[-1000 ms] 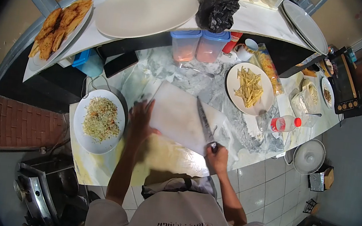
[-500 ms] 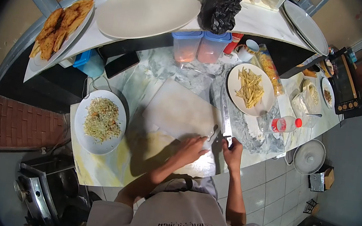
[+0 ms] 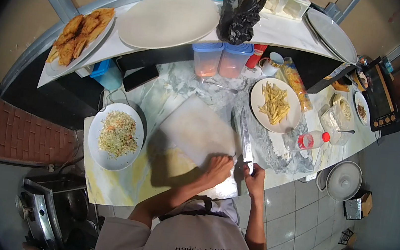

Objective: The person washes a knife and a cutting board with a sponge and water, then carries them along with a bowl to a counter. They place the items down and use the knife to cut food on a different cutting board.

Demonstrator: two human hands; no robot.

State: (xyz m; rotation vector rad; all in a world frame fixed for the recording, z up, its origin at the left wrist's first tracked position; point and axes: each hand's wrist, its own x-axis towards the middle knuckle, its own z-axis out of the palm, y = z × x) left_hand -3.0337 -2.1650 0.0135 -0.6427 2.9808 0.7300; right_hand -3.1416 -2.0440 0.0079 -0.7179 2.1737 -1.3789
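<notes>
My right hand point(image 3: 254, 179) is closed around the handle of a long knife point(image 3: 246, 140). Its blade points away from me, along the right side of a white cutting board point(image 3: 199, 125). My left hand point(image 3: 219, 170) rests at the board's near right corner with its fingers curled in. Whatever those fingers grip, if anything, is hidden under the hand. To the right of the blade is a plate point(image 3: 287, 124) of fries point(image 3: 274, 102). A white plate point(image 3: 110, 165) of fried rice point(image 3: 118, 135) lies left of the board.
A raised shelf holds a large oval plate point(image 3: 170, 20), a black plastic bag point(image 3: 241, 15) and a plate of fried food point(image 3: 76, 35). Beneath it are blue-lidded containers point(image 3: 220, 61), a phone point(image 3: 140, 77) and a mug point(image 3: 270, 63). A red-capped bottle point(image 3: 312, 141) lies at the right.
My left hand has curled its fingers in, and a small dark-tipped shape beside them no longer shows. My right hand still grips the knife. The whole view has shifted slightly.
</notes>
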